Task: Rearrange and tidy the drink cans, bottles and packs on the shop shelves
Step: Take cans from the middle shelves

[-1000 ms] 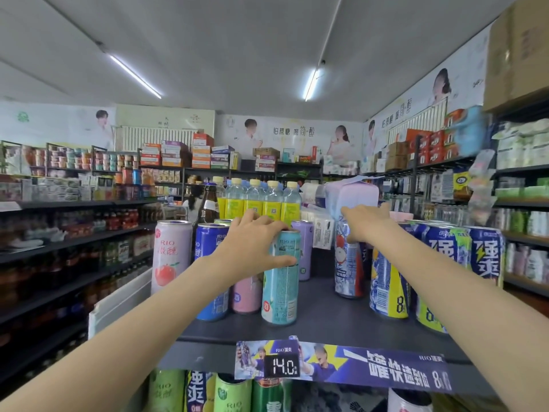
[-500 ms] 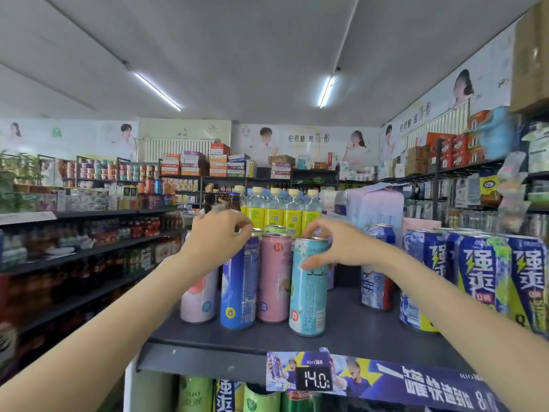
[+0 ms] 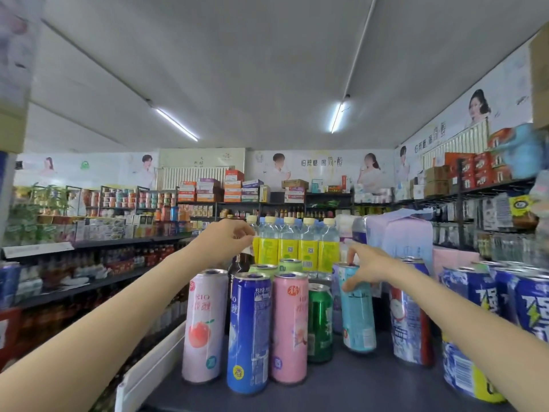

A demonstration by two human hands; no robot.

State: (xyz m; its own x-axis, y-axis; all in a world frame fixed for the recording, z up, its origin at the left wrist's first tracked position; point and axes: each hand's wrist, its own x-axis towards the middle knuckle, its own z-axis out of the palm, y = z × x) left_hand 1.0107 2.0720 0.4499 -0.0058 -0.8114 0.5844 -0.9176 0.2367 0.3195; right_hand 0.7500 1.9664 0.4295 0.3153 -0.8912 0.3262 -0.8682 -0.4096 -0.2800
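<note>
Teal can (image 3: pixel 357 316) now under right fingers (image 3: pixel 353 285)

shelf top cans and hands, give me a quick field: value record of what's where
front row: peach can, blue can, pink can, upright, close together
behind: green can
left hand: raised by the yellow-label bottles, fingers curled, grip unclear
right hand: gripping top of teal can
far right: blue lightning cans
shelf: dark

Head-height, forward, close over shelf (image 3: pixel 341 388)
</note>
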